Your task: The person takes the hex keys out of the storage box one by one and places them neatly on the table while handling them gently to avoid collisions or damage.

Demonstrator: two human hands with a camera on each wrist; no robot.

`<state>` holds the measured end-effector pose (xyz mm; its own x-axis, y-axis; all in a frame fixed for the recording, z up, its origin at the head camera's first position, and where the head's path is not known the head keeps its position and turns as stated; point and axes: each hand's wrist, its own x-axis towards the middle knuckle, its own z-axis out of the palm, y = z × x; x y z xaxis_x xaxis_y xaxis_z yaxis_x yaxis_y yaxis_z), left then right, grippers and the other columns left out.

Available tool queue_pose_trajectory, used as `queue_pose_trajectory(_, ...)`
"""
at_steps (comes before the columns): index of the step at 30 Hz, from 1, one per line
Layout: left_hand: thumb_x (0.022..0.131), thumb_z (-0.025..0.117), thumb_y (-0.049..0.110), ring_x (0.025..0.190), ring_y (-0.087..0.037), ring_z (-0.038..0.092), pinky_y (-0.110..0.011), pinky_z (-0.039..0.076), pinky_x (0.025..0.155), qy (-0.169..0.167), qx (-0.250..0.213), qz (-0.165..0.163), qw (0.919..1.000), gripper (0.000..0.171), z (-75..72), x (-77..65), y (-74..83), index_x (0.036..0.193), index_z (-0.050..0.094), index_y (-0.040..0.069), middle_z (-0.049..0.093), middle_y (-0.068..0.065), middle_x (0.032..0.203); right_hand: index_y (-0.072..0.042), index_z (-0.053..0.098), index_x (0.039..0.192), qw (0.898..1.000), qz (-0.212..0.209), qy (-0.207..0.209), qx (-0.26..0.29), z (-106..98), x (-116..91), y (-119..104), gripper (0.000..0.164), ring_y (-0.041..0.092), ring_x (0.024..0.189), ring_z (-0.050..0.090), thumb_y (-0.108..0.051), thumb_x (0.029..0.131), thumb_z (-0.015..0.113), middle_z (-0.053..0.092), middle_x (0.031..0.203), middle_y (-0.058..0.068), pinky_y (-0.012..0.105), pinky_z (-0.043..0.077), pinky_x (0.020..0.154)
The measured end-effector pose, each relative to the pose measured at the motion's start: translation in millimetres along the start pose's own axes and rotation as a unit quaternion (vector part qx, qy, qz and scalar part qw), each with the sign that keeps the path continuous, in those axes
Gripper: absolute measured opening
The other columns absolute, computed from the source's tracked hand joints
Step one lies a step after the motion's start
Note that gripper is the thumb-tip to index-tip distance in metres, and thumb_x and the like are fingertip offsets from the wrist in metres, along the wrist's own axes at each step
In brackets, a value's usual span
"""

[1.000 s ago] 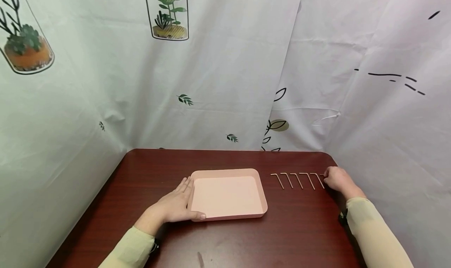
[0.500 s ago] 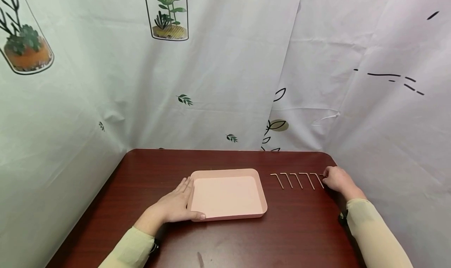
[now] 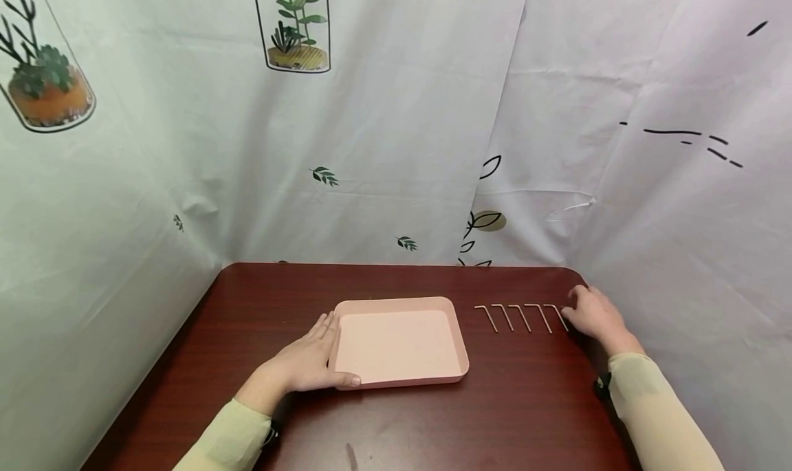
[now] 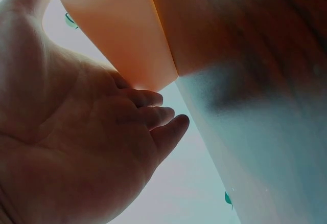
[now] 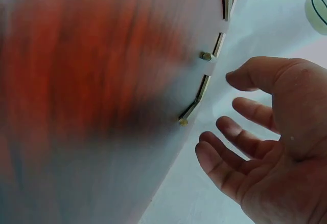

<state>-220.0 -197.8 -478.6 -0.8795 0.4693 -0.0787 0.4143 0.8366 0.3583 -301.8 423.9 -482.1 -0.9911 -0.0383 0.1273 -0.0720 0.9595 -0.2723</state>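
A shallow pink tray (image 3: pixel 399 347) lies on the table. My left hand (image 3: pixel 303 361) rests against its left side, fingers straight along that wall and thumb on the near rim. In the left wrist view, the fingertips of the left hand (image 4: pixel 92 127) touch the tray's outer wall (image 4: pixel 122 35). To the right of the tray several L-shaped hex keys lie in a row. My right hand (image 3: pixel 597 313) is at the right end, close to the last hex key (image 3: pixel 561 318). The right wrist view has the right hand (image 5: pixel 286 142) with loosely bent, parted fingers and nothing between them.
The dark red wooden table (image 3: pixel 396 430) has rounded far corners. A white patterned cloth (image 3: pixel 383 127) hangs behind it and along both sides. The right hand is near the table's right edge, close to the cloth.
My right hand's fingers have loosened and lifted slightly at the end of the row. The left hand, the tray and the visible hex keys have stayed in place.
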Motion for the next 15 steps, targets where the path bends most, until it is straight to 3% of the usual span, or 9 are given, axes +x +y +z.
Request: queue_pose_trajectory(15, 0.089, 0.073, 0.080, 0.167, -0.051, 0.018, -0.058, 0.029, 0.132, 0.004, 0.009, 0.006, 0.9999, 0.139, -0.4, -1.0, -0.4, 0.169, 0.015, -0.018, 0.015, -0.036, 0.179, 0.010, 0.062, 0.133, 0.998, -0.041, 0.048, -0.026, 7.4, -7.0, -42.2, 0.057, 0.060, 0.118, 0.058, -0.032, 0.098, 0.076, 0.059, 0.129, 0.037, 0.074, 0.052, 0.089)
